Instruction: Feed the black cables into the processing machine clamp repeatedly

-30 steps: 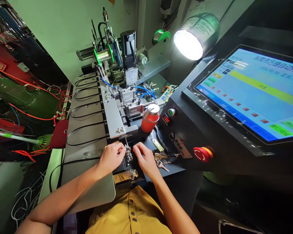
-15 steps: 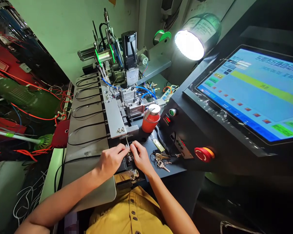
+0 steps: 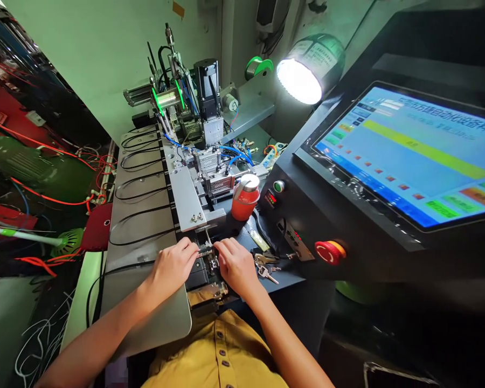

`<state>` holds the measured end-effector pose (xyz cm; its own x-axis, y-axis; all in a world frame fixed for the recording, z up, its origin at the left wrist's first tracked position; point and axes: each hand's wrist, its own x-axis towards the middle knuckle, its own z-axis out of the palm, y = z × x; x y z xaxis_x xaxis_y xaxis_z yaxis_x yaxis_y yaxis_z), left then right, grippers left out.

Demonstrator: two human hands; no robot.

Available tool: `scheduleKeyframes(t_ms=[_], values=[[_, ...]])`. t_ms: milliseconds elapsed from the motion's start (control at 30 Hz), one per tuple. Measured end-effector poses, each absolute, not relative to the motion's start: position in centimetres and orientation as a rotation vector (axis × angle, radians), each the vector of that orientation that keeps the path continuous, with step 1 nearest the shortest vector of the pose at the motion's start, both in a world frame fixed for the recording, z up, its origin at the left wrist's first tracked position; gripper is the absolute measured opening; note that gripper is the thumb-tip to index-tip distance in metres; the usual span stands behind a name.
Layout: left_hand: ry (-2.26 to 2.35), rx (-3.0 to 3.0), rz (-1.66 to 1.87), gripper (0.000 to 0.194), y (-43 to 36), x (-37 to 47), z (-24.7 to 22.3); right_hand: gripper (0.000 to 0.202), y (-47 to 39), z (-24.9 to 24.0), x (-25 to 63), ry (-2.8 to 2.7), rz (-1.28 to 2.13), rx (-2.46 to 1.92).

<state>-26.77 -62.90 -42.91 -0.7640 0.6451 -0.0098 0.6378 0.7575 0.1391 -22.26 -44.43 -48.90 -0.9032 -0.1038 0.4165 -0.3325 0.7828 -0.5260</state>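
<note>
Head view shows both bare hands meeting over a small metal fixture (image 3: 213,262) at the near end of the machine, with a short, slim dark piece (image 3: 205,250), perhaps a cable end, spanning the gap between their fingertips. The left hand (image 3: 174,265) has its grip closed in a pinch on the piece's left end; the right hand (image 3: 237,265) is curled with its fingertips at the other end, though its grip is partly hidden and I cannot tell how firmly it holds, if at all. The piece lies just above the fixture; whether they touch is unclear. Being so slim, it could roll or twist out of line if the two hands pulled unevenly. The nearest black cable (image 3: 121,269) crosses the grey plate (image 3: 153,323) by the left forearm, so a sideways sweep might snag it. On the right, the keys (image 3: 270,277) lie near the wrist on the dark worktop (image 3: 289,276), where a careless withdrawal could knock them.
</note>
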Motion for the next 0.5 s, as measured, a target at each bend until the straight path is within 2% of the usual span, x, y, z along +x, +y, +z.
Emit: scheduleKeyframes(t_ms=[267,500], values=[[2.898,1.078,0.142,0.025,-62.7,-26.9,-42.7,0.027,-42.6,-47.8,-20.7,-2.321,0.941,0.006],[2.888,1.065,0.188,0.025,-62.9,-26.9,-42.7,0.018,-42.6,-46.2,-18.3,-2.296,1.165,0.012]])
